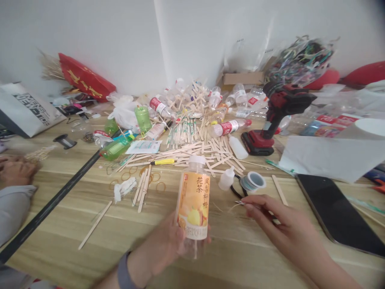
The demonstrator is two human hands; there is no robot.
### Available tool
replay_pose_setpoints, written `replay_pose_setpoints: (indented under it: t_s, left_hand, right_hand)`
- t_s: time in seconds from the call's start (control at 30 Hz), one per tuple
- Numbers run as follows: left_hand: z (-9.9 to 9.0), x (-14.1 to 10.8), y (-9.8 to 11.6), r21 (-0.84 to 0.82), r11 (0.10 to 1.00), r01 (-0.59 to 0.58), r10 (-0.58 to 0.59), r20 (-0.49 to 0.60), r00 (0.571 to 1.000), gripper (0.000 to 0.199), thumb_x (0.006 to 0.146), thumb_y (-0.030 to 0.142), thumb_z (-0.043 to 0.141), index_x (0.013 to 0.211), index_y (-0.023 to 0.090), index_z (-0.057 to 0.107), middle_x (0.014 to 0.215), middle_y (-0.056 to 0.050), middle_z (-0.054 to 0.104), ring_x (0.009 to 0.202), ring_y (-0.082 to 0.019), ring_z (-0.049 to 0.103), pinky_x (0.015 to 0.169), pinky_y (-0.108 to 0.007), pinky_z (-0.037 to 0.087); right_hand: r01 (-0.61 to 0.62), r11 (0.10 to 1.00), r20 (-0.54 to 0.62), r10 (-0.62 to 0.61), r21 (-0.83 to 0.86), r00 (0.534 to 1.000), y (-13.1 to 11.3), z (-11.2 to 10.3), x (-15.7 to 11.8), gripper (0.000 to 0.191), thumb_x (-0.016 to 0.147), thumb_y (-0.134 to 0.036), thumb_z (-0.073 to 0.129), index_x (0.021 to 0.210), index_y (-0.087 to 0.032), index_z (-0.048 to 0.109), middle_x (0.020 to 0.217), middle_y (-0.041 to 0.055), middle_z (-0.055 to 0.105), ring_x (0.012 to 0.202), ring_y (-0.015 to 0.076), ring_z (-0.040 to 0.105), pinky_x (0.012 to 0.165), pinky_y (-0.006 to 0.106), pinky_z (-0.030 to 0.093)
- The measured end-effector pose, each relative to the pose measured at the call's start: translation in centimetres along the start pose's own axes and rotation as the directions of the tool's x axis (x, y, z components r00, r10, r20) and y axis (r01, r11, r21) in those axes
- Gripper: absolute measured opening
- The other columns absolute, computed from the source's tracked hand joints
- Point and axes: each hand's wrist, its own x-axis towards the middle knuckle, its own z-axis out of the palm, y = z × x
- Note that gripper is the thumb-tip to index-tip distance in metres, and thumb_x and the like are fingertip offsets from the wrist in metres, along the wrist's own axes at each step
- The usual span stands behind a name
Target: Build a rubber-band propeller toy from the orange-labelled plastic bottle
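A clear plastic bottle (193, 204) with an orange label and white cap stands upright at the centre, low in the view. My left hand (168, 239) is wrapped round its lower part from the left. To the right, my right hand (267, 212) has its thumb and fingers pinched together at the edge of a black loop (236, 188); something small and pale shows at the fingertips, too small to name. Just beyond that hand lie a spool of grey cord (253, 181) and a small white squeeze bottle (226, 179).
Wooden sticks (180, 154) and plastic bottles are heaped behind. A red and black drill (278, 116) stands at the back right, near a black phone (339, 212). A black strip (57, 200) crosses the left side, beside another person's hand (16, 170).
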Motion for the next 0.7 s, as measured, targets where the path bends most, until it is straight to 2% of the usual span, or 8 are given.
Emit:
replay_pose_setpoints:
  t_s: [0.13,0.27,0.4,0.53,0.7]
  left_hand:
    - [-0.1,-0.2,-0.2,0.001,0.999,-0.036,0.036,0.024,0.999,0.049,0.069,0.048,0.079,0.108,0.019,0.072,0.103,-0.007,0.074,0.09,-0.019,0.069,0.082,-0.027,0.05]
    - [-1.2,-0.8,-0.2,-0.075,0.992,-0.105,0.106,0.011,0.994,0.047,0.073,0.044,0.078,0.109,0.015,0.072,0.105,-0.009,0.073,0.092,-0.02,0.069,0.082,-0.026,0.051]
    - [-2.2,-1.8,0.5,-0.207,0.966,-0.157,0.158,-0.009,0.987,0.043,0.077,0.038,0.075,0.112,0.014,0.072,0.112,-0.01,0.073,0.1,-0.022,0.069,0.093,-0.029,0.05]
    - [-2.6,-2.5,1.1,-0.234,0.952,-0.198,0.205,0.004,0.979,0.042,0.079,0.035,0.071,0.115,0.013,0.071,0.114,-0.012,0.073,0.102,-0.023,0.068,0.096,-0.03,0.05]
    - [-2.6,-2.5,1.3,-0.256,0.943,-0.211,0.211,-0.03,0.977,0.04,0.079,0.037,0.07,0.114,0.017,0.072,0.114,-0.01,0.073,0.102,-0.021,0.069,0.097,-0.03,0.049]
  right_hand:
    - [-0.012,1.0,-0.019,0.012,-0.007,1.0,0.3,-0.3,0.0,0.022,0.089,-0.037,0.052,0.094,-0.023,0.068,0.075,0.0028,0.074,0.061,0.016,0.068,0.049,0.021,0.049]
    - [-0.13,0.989,-0.154,0.119,-0.066,0.981,1.4,-1.5,0.2,0.027,0.085,-0.045,0.053,0.09,-0.022,0.067,0.071,0.0027,0.073,0.056,0.0168,0.065,0.049,0.023,0.046]
    - [-0.318,0.943,-0.282,0.28,-0.098,0.918,1.7,-3.1,0.9,0.035,0.076,-0.053,0.051,0.083,-0.022,0.065,0.063,0.0026,0.07,0.051,0.0182,0.06,0.049,0.026,0.044]
    - [-0.489,0.87,-0.354,0.437,-0.069,0.827,1.1,-4.0,1.7,0.039,0.065,-0.057,0.046,0.078,-0.025,0.063,0.058,0.0025,0.067,0.051,0.0216,0.059,0.049,0.03,0.042]
    - [-0.566,0.824,-0.384,0.509,-0.043,0.771,1.1,-4.7,2.0,0.036,0.063,-0.058,0.047,0.075,-0.026,0.06,0.053,0.0023,0.063,0.05,0.023,0.058,0.049,0.032,0.041]
